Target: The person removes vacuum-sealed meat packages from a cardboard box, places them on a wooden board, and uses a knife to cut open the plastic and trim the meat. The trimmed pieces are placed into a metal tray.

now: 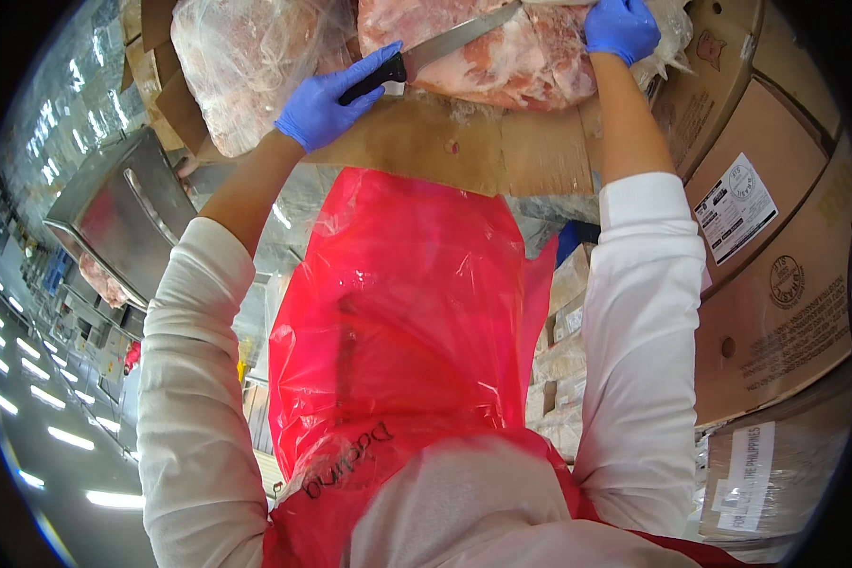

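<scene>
My left hand (pixel 332 102), in a blue glove, is closed round the black handle of a knife (pixel 459 36). The long blade points up and right across a large block of pink meat (pixel 530 66). My right hand (pixel 622 30), also gloved in blue, is closed at the far right edge of that block, by some clear plastic film (pixel 670 43); what its fingers hold, I cannot make out. Another meat block (pixel 256 71), wrapped in clear plastic, lies to the left. Under the meat, a flattened cardboard sheet (pixel 426 142) shows its near edge.
Brown cardboard boxes (pixel 757 180) are stacked close on the right, beside my right arm. To the left stands a metal bin (pixel 123 213) with a handle, and meat (pixel 102 279) shows near its lower edge. A red plastic apron (pixel 407 303) covers my front.
</scene>
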Demonstrator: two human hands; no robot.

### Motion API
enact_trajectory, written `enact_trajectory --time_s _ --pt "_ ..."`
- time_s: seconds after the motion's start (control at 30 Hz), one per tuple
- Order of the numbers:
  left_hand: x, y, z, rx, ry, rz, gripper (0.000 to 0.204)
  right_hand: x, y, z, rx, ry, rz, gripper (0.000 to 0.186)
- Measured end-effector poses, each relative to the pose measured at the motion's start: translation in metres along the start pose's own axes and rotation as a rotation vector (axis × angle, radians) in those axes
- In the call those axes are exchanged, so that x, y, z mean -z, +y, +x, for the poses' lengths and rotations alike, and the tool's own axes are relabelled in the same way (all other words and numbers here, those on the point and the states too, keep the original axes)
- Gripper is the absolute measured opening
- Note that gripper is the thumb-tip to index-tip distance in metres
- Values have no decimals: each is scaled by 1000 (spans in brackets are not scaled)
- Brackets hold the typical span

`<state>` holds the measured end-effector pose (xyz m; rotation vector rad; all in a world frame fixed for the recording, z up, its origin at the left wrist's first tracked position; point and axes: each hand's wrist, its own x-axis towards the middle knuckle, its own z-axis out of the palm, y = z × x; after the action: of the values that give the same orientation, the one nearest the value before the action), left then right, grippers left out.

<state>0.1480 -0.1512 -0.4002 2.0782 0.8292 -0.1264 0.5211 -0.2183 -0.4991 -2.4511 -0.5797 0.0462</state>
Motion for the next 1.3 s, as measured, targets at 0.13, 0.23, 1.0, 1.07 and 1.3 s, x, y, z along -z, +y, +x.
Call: enact_trajectory --time_s 0.13,0.23,1.0,1.07,1.3 --pt "13 7 -1 55 -62 29 63 6 14 -7 111 -4 4 41" --pt "33 50 -16 163 -83 8 62 12 10 -6 176 -73 80 38" --pt "142 102 -15 239 -106 -136 56 75 -90 139 456 -318 197 36" --pt "144 100 -10 273 -103 -192 54 103 -118 108 281 -424 -116 35" --pt "153 91 -8 336 -129 -158 56 81 -127 14 694 -664 -196 71"
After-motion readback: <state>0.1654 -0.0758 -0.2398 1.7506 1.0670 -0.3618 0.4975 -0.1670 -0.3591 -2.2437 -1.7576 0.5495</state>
